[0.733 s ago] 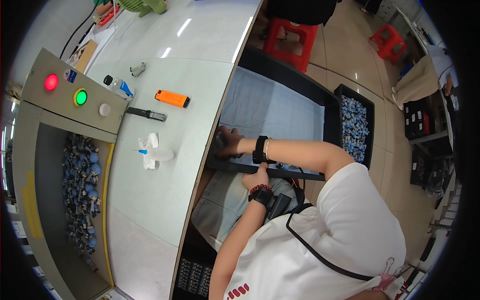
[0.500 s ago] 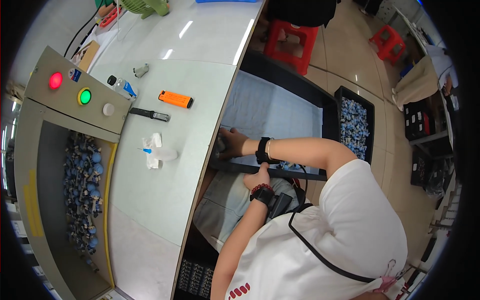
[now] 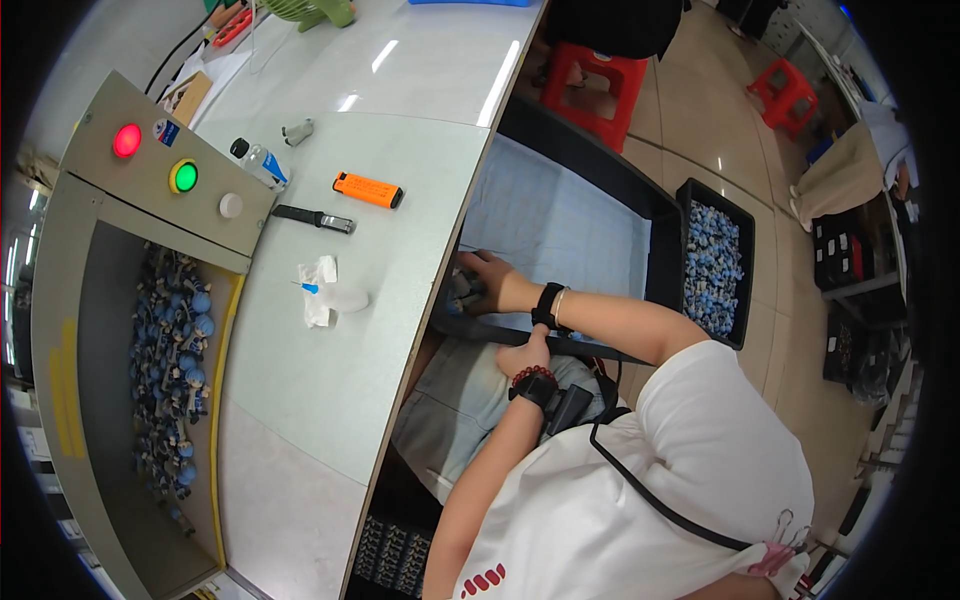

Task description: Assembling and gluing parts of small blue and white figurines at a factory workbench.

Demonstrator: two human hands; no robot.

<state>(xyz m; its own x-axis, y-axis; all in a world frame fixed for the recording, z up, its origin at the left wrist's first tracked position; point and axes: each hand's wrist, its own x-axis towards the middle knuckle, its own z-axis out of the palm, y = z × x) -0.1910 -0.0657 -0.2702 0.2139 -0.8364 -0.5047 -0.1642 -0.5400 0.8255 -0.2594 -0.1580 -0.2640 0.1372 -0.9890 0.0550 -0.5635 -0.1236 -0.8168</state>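
Head view: right hand [image 3: 487, 275] is closing on small figures [image 3: 465, 292] at tray [image 3: 590, 160] near-left corner, left hand [image 3: 525, 352] is pinching the near rim; probably light, rigid, graspable by the body.

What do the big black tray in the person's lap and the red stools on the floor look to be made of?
The big black tray looks like moulded plastic: matte, even black walls with rounded corners, lined with a pale sheet, perhaps paper or foam. The red stools seem glossy moulded plastic too: uniform colour, one-piece legs. The right hand rests inside the tray.
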